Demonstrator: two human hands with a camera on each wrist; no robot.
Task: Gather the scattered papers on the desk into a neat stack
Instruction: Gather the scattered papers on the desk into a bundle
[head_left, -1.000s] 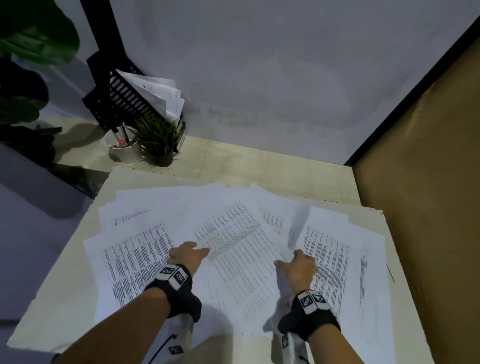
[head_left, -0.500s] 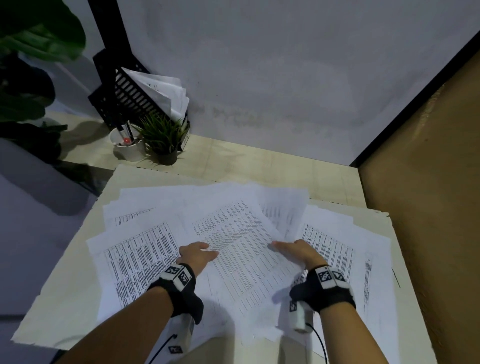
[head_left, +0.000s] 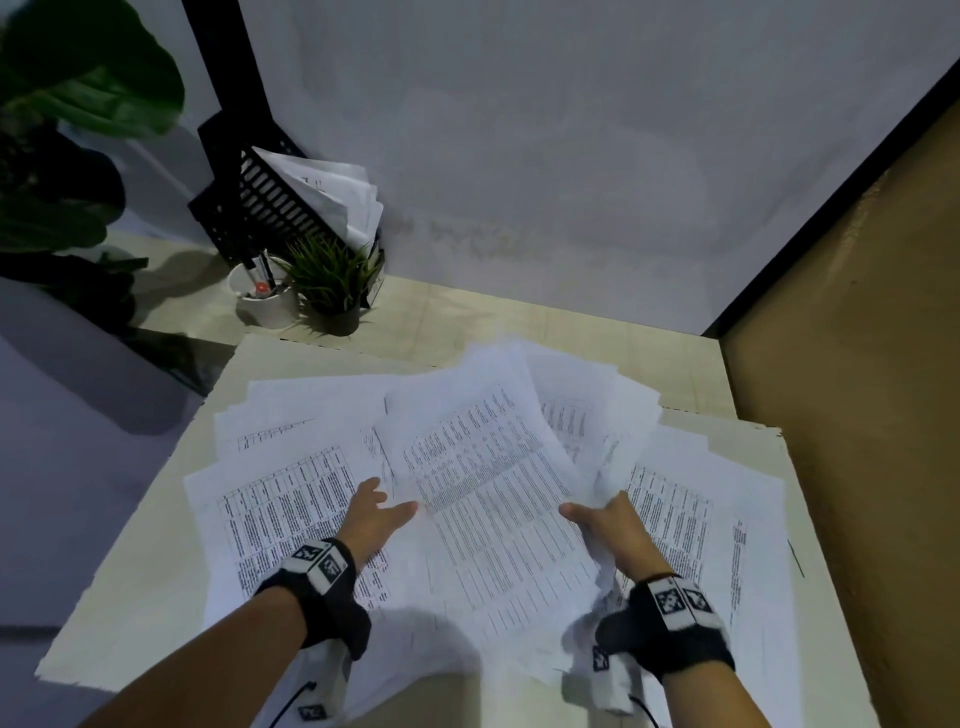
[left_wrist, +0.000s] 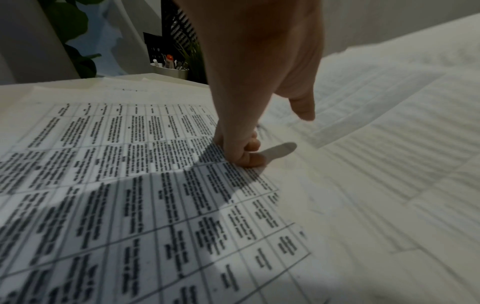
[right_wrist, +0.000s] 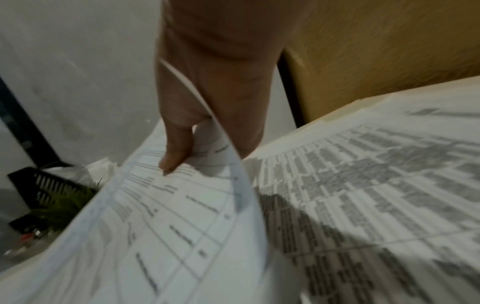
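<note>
Printed white papers (head_left: 280, 509) lie fanned across the pale desk (head_left: 130, 597). My right hand (head_left: 597, 519) grips the right edge of a bundle of sheets (head_left: 493, 493) and holds it raised and bowed above the rest. In the right wrist view the thumb (right_wrist: 176, 156) presses on top of that bundle (right_wrist: 155, 226); the other fingers are hidden beneath it. My left hand (head_left: 382, 506) rests on a table-printed sheet (left_wrist: 116, 185) just left of the bundle, with bent fingertips (left_wrist: 246, 158) touching the paper and the thumb spread. More sheets (head_left: 685, 519) lie to the right.
At the back left stand a black file tray (head_left: 270, 208) holding papers, a white pen cup (head_left: 265, 306) and a small potted plant (head_left: 332, 286). Large dark leaves (head_left: 78, 88) hang at far left. A tan wall (head_left: 857, 441) borders the desk's right side.
My right hand has taken hold of the middle sheets and lifted them off the desk, bowing them. My left hand has stayed on the left sheets, its thumb now spread.
</note>
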